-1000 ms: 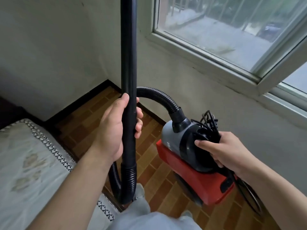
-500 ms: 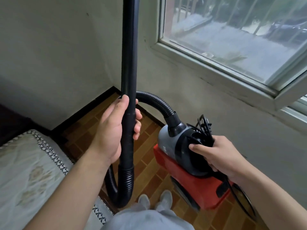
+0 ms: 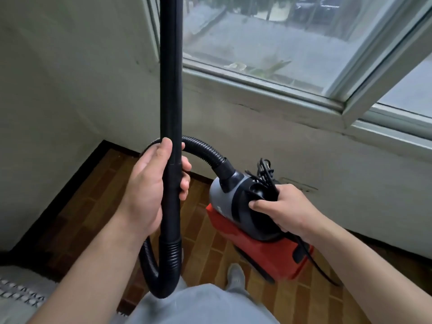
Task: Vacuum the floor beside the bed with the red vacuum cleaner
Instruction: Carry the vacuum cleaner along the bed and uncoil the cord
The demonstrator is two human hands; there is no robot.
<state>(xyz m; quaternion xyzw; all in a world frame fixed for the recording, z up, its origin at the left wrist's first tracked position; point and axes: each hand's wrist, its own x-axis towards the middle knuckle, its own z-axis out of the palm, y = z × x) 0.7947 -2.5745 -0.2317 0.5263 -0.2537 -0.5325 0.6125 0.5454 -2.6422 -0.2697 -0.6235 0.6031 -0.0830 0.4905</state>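
Red vacuum (image 3: 257,249) is gripped by the right hand (image 3: 287,211). The left hand (image 3: 145,190) curls its fingers (image 3: 184,181) round the pipe (image 3: 170,78), which points up above the vacuum. I think the floor (image 3: 93,195) is not cleaned yet.

**CHANGE RECORD: VIEW SWINGS FROM BED TOWARD WINDOW**

1. Bed (image 3: 18,293): a second ago its patterned cover filled the lower left. Now only a corner strip shows at the frame edge.
2. Window (image 3: 280,47): more of the pane and sill is in view, and more of the cracked wall beneath.
3. Room corner: shifted down and to the left.
4. Left hand (image 3: 149,190): turned on the black tube (image 3: 171,90), so more of the palm shows.
5. Hose (image 3: 205,150): its arc now emerges on both sides of the tube (previously on the right only).
6. Shoe (image 3: 236,275): two showed half a second ago. One shows now, beside the base of the red vacuum cleaner (image 3: 261,256).
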